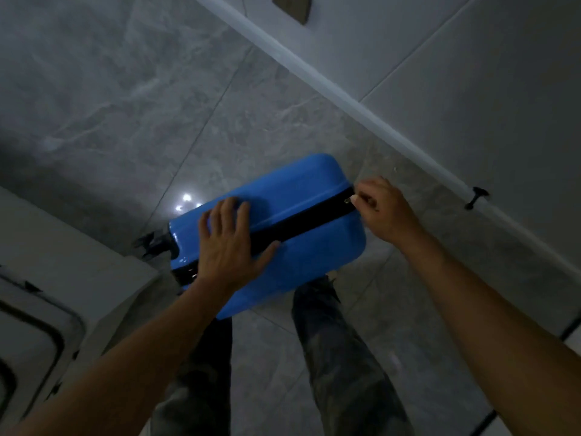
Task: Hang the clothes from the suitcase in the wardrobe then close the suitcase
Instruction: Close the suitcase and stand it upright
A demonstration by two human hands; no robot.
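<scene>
A bright blue hard-shell suitcase point(301, 196) stands on its edge on the grey floor, its two halves together and a black zipper band point(301, 220) running along the top. My left hand point(229, 243) lies flat on the suitcase with spread fingers, across the zipper band near the wheel end. My right hand point(382, 209) is at the far right corner, its fingertips pinching the small metal zipper pull point(347, 200). No clothes or wardrobe interior are in view.
Black suitcase wheels point(151, 243) stick out at the left end. A white cabinet or furniture piece point(63, 278) stands at the lower left. A white baseboard with a black door stopper point(476, 198) runs along the wall at the right. My legs stand just behind the suitcase.
</scene>
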